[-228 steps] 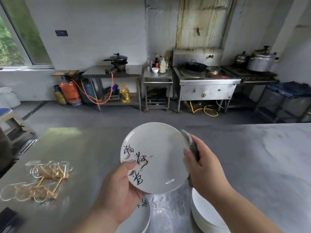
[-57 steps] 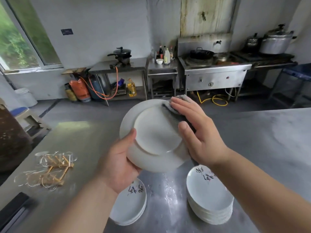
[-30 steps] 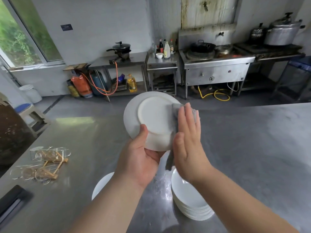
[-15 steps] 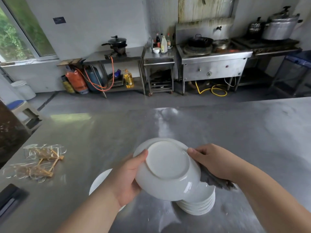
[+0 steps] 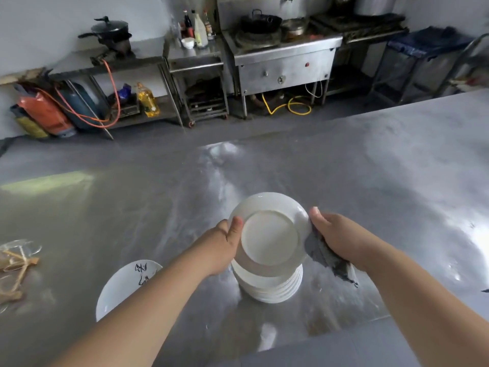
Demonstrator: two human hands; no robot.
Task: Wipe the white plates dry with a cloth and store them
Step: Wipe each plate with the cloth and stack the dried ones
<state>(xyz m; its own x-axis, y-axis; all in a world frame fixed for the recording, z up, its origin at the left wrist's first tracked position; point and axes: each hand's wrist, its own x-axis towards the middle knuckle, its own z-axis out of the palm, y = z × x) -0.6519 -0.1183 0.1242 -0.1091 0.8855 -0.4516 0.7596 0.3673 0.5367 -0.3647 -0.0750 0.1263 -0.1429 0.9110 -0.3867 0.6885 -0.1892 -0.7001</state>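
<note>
A white plate (image 5: pixel 270 234) is held bottom side up, just above a stack of white plates (image 5: pixel 272 288) on the steel table (image 5: pixel 158 197). My left hand (image 5: pixel 225 245) grips its left rim, thumb on the underside. My right hand (image 5: pixel 341 237) holds the right rim and also grips a dark grey cloth (image 5: pixel 326 256) that hangs below the palm. Whether the held plate touches the stack I cannot tell. A second pile of plates with black writing (image 5: pixel 127 287) lies to the left, partly hidden by my left forearm.
Clear wrapped bundles with tan sticks (image 5: pixel 16 263) lie at the table's left edge. Wet streaks shine on the table around the stack. Across the floor stand a steel stove unit (image 5: pixel 285 62), shelves, gas cylinders (image 5: pixel 79 107) and an oil bottle (image 5: pixel 148 100).
The wiping on the plate's underside has stopped. Both hands have lowered the upside-down plate from chest height to just over the right stack, and the cloth now hangs under my right hand.
</note>
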